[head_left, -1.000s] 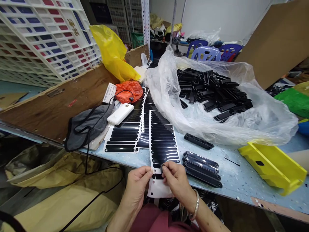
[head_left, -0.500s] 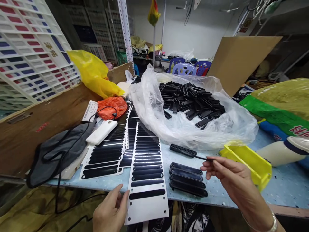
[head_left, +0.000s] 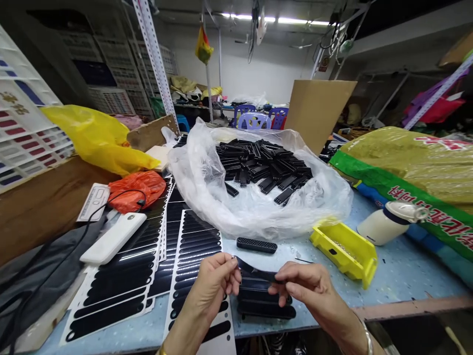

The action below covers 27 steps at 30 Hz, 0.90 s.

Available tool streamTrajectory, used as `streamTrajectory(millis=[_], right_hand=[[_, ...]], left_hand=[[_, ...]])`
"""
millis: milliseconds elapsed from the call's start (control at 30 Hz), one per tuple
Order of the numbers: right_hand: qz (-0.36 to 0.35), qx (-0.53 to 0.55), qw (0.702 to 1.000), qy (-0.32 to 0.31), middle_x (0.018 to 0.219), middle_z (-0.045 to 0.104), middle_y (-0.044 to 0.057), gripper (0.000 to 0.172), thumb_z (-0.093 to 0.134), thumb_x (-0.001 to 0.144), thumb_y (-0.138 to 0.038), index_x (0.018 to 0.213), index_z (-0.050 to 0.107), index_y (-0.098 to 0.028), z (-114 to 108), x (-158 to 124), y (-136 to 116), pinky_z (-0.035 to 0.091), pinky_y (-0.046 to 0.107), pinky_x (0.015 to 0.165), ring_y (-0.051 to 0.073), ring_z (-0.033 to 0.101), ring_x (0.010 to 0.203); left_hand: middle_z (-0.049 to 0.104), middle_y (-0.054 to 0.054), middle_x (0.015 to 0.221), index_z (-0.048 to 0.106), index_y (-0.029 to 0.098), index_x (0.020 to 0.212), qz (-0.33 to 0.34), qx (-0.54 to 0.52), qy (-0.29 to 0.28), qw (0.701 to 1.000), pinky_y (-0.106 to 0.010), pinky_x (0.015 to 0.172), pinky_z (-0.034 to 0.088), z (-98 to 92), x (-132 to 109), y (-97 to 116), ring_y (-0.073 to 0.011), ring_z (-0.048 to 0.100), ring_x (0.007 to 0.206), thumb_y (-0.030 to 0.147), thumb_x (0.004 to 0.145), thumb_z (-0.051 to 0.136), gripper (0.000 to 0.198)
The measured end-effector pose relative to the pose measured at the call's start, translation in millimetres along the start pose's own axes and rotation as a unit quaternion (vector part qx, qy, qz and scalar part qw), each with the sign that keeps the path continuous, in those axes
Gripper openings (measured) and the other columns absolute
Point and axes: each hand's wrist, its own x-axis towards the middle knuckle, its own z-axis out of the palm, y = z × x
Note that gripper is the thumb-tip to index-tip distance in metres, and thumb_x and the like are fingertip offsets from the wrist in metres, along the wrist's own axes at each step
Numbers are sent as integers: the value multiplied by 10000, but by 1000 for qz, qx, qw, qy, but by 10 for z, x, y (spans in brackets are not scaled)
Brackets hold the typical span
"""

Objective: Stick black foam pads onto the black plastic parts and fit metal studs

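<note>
Left hand [head_left: 216,282] is pinching one end of a thin glossy black adhesive strip [head_left: 258,272], and right hand [head_left: 308,288] is pinching the other. I'm guessing it's featherlight, floppy and tacky, so best held by the tips. It's hanging between both hands, just above stacked black plastic grilles [head_left: 266,309] on the pale blue tabletop [head_left: 399,276].

Yellow tray [head_left: 349,257], white bottle [head_left: 382,226], orange bag [head_left: 137,189].
</note>
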Motion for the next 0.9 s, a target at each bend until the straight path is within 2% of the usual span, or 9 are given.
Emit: streamTrajectory(millis=[100, 167, 233, 333, 500, 633, 767, 833, 900], right_hand=[[10, -66, 997, 37, 851, 743, 115, 233, 728, 756, -324, 927, 755, -168, -197, 47, -26, 570, 308, 547, 245, 716, 721], [-30, -175, 980, 89, 886, 746, 120, 223, 714, 762, -320, 924, 755, -173, -296, 116, -51, 577, 313, 550, 253, 714, 765], [-103, -314, 935, 129, 878, 747, 102, 176, 695, 782, -291, 915, 756, -192, -329, 214, -50, 581, 316, 586, 230, 705, 760], [-220, -459, 854, 107, 863, 740, 94, 163, 686, 798, -254, 939, 743, -196, -268, 389, 41, 573, 356, 679, 224, 686, 773], [-257, -576, 775, 44, 690, 665, 82, 157, 561, 868, -170, 876, 715, -146, -160, 598, 294, 499, 314, 568, 195, 608, 617], [-268, -566, 779, 26, 661, 655, 79, 212, 507, 895, -162, 847, 712, -142, -221, 632, 328, 480, 298, 543, 194, 603, 599], [-221, -543, 810, 19, 659, 661, 51, 171, 561, 883, -191, 842, 726, -174, -373, 614, 222, 486, 281, 554, 179, 613, 601], [-192, -545, 815, 29, 668, 668, 50, 162, 583, 875, -200, 823, 735, -175, -469, 625, 186, 494, 285, 562, 180, 621, 604], [-164, -540, 825, 32, 708, 691, 53, 136, 616, 858, -209, 820, 743, -176, -560, 666, 190, 511, 292, 592, 185, 642, 637]], left_hand=[[652, -45, 518, 575, 127, 577, 19, -13, 34, 999, -166, 367, 287, -20, 127, 45, -97, 553, 376, 319, 631, 787, 291], [663, -48, 533, 586, 126, 597, 31, -17, 51, 998, -170, 378, 308, -9, 205, 69, -99, 558, 394, 308, 618, 796, 279], [675, -55, 551, 598, 124, 615, 36, -19, 49, 998, -173, 384, 324, 28, 270, 84, -102, 565, 407, 305, 613, 801, 273], [681, -61, 560, 603, 121, 619, 38, -26, 35, 998, -172, 387, 334, 115, 336, 90, -104, 573, 418, 304, 606, 807, 275], [686, -62, 578, 616, 125, 617, 49, -31, 30, 998, -173, 389, 345, 201, 373, 69, -108, 583, 431, 329, 619, 798, 273], [646, -54, 499, 646, 128, 539, 61, 116, 51, 990, -198, 358, 307, 120, 408, 54, -118, 543, 369, 416, 623, 772, 325], [533, 5, 371, 659, 150, 459, 111, 317, 117, 935, -220, 378, 279, -62, 499, 69, -98, 452, 327, 389, 576, 796, 299], [558, 18, 409, 704, 165, 529, 155, 351, 140, 913, -224, 418, 315, -155, 574, 76, -109, 482, 378, 327, 543, 813, 195], [582, 34, 443, 752, 177, 661, 182, 373, 124, 901, -223, 450, 343, -221, 672, 68, -116, 506, 413, 236, 527, 798, 153]])
